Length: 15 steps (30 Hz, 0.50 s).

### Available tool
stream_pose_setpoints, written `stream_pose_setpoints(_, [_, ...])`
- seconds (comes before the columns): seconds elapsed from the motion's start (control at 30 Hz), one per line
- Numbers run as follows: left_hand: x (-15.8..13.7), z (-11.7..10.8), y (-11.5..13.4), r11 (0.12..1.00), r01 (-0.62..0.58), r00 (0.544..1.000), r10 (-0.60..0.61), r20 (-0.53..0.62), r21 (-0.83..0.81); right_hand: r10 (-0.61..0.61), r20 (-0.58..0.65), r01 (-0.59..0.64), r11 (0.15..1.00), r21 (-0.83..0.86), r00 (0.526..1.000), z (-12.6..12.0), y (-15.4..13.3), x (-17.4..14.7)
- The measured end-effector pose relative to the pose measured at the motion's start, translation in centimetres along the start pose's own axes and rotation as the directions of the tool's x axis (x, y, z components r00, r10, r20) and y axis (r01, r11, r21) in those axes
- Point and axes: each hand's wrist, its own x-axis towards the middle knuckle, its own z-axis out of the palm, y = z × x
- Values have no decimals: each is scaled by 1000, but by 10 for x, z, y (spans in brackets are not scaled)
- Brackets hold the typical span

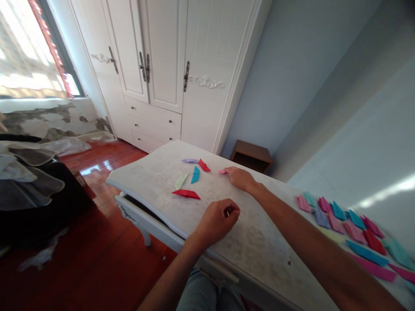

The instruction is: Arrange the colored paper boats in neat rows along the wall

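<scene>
My right hand [240,178] reaches across the white table, its fingertips closed on a small pink folded paper piece [222,171] at the tabletop. My left hand [218,221] is nearer the front edge, fingers curled to the thumb in a loose ring, with nothing visible in it. Left of my right hand lie a red folded paper piece [204,165], a lilac one [190,160] touching or nearly touching it, and a blue one [195,175]. Closer to me are a pale green piece [181,181] and a long red piece [186,194].
Several more coloured folded papers [355,231] lie in rows at the table's right, partly behind my right forearm. The white table [145,172] has a drawer [149,218] pulled slightly out. Beyond stand a white wardrobe [165,56] and a brown box-like stand [251,155].
</scene>
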Motion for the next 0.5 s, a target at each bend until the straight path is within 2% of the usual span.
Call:
stream_pose_setpoints(0.27, [-1,0,-1,1000,-4,1000,4,-6,-9,-98,11,99,986,-133,995,-3,-6,-15])
stream_pose_setpoints(0.5, [1,2,-4,1000,-16,1000,15,-15,-19,-210,20,210,963,-170,978,-3,-11,-40])
